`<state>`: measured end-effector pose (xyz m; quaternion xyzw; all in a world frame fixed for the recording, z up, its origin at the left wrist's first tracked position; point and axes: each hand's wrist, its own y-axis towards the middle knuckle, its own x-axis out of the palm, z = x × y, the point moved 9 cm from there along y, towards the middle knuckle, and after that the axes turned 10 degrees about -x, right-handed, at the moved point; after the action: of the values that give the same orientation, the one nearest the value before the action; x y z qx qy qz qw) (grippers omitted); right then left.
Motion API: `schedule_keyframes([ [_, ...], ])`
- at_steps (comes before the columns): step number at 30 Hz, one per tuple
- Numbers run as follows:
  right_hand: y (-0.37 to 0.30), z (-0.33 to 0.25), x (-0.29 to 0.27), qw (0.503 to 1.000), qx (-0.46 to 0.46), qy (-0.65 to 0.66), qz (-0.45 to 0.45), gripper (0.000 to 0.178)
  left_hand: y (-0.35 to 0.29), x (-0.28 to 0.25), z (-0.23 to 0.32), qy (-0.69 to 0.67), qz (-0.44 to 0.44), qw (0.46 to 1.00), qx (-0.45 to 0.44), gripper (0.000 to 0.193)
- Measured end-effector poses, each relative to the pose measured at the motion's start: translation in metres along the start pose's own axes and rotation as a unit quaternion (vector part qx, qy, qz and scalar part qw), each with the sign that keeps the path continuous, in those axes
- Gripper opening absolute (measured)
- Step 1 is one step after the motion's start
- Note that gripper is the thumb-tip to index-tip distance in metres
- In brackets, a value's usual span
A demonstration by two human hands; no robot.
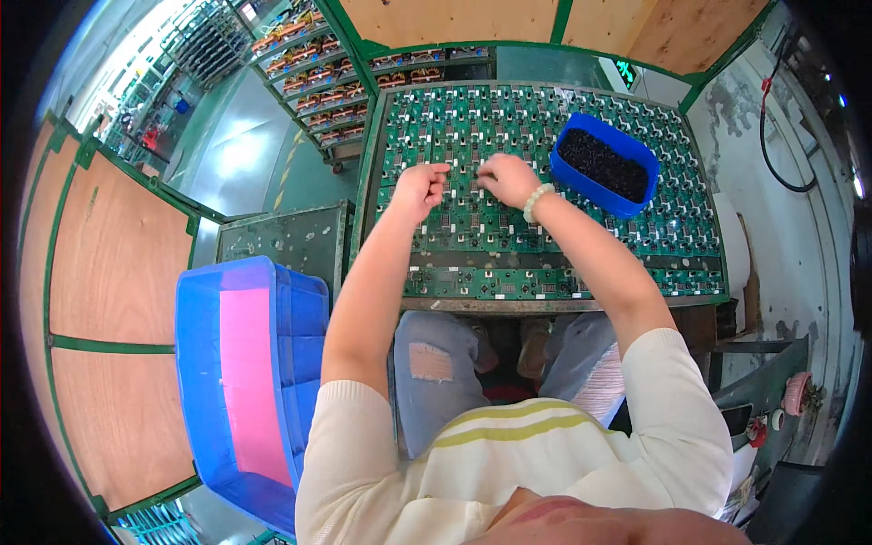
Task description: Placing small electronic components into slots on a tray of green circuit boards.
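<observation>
Head view. Large blue crate (245, 381) with a pink sheet inside, at the person's left. Work table (545, 304) covered by rows of green circuit boards (509, 227). Small blue bin (603, 165) of dark parts rests on the boards, just right of the right hand (509, 179). Left hand (420, 189) curled on the boards; right-hand fingers pinched low; whether either holds a part cannot be told.
</observation>
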<state>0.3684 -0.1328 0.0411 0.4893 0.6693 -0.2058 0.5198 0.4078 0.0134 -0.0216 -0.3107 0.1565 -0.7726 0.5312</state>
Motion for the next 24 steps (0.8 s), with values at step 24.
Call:
schedule_keyframes([
  [24, -0.001, -0.015, 0.001, 0.997, -0.062, -0.022, -0.031, 0.010, -0.049, -0.015, 0.012, 0.026, 0.041, 0.999, 0.024, 0.026],
])
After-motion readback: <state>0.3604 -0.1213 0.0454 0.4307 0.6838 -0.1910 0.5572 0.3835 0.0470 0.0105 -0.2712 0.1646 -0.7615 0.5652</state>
